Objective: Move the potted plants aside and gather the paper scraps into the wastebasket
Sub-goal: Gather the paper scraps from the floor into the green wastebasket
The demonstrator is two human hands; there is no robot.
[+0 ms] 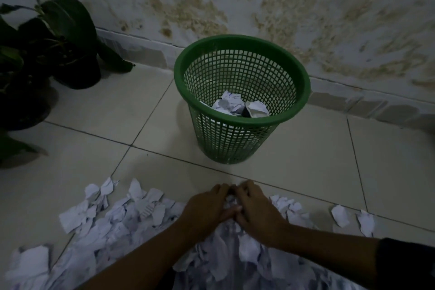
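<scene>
A green mesh wastebasket (242, 54) stands on the tiled floor near the wall, with a few crumpled paper scraps (235, 103) inside. A wide pile of torn white paper scraps (113, 226) covers the floor in front of me. My left hand (204, 207) and my right hand (256, 207) are cupped together over the far edge of the pile, fingers curled round a bunch of scraps between them. Two dark potted plants (58, 37) stand at the far left against the wall.
A stained white wall (282, 7) runs behind the basket. Two loose scraps (353, 219) lie apart on the floor to the right. Plant leaves (14, 148) reach over the floor at the left edge.
</scene>
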